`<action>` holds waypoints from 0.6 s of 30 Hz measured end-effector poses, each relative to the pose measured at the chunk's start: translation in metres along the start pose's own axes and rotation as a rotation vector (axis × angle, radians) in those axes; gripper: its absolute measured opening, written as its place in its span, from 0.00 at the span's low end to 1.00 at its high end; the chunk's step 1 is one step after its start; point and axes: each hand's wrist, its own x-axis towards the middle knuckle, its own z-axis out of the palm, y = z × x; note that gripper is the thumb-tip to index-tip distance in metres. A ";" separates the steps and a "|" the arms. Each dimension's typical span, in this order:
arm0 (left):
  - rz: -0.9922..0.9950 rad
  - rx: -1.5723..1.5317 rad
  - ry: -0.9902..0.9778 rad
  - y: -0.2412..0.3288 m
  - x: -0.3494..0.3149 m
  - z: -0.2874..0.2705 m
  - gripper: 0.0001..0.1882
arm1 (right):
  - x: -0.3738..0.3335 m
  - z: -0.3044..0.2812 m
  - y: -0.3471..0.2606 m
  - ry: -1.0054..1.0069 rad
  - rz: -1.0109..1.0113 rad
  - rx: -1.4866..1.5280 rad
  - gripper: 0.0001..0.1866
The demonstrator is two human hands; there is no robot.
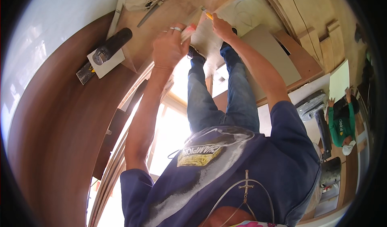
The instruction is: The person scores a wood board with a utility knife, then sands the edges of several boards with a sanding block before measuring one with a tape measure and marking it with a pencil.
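Observation:
My left hand (171, 47), with a ring on one finger, is closed around a pale, blurred object with a red end (190, 30); its kind is not clear. To its right, my right hand (221, 26) grips a slim yellow-handled tool (208, 14) with a greyish tip. That tool points up and left, over the brown board (173, 11). The two hands are apart, and the fingers' far sides are hidden.
A dark cylinder (113, 45) rests on a white square (107, 64) on the brown curved panel (60, 106). Stacked boards (298, 9) lie at far right. A person in green (342, 122) handles a pale panel (339, 80). My shoes (196, 53) are below.

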 end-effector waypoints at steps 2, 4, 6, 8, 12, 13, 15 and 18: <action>0.053 -0.015 0.053 0.009 -0.004 0.004 0.18 | -0.001 0.005 0.003 0.026 0.002 0.026 0.15; 0.039 -0.005 0.018 0.012 -0.007 0.004 0.18 | -0.002 0.009 0.005 0.037 0.015 0.020 0.15; 0.024 0.007 -0.012 0.010 -0.010 0.006 0.19 | -0.002 0.011 0.002 0.039 0.022 0.018 0.14; 0.027 -0.040 0.042 0.002 -0.007 0.011 0.16 | -0.008 0.012 0.005 0.050 0.035 0.010 0.14; 0.073 0.008 0.032 0.005 -0.006 0.005 0.16 | -0.018 0.008 0.009 0.015 0.070 -0.017 0.12; 0.062 0.002 0.010 0.008 -0.006 0.006 0.16 | -0.019 0.004 0.012 0.017 0.059 -0.036 0.12; 0.051 0.010 -0.006 0.008 -0.004 0.005 0.16 | -0.019 -0.006 0.011 0.000 0.072 -0.028 0.12; 0.056 -0.029 0.064 0.007 -0.013 0.006 0.15 | -0.019 -0.016 -0.001 0.004 0.053 -0.013 0.12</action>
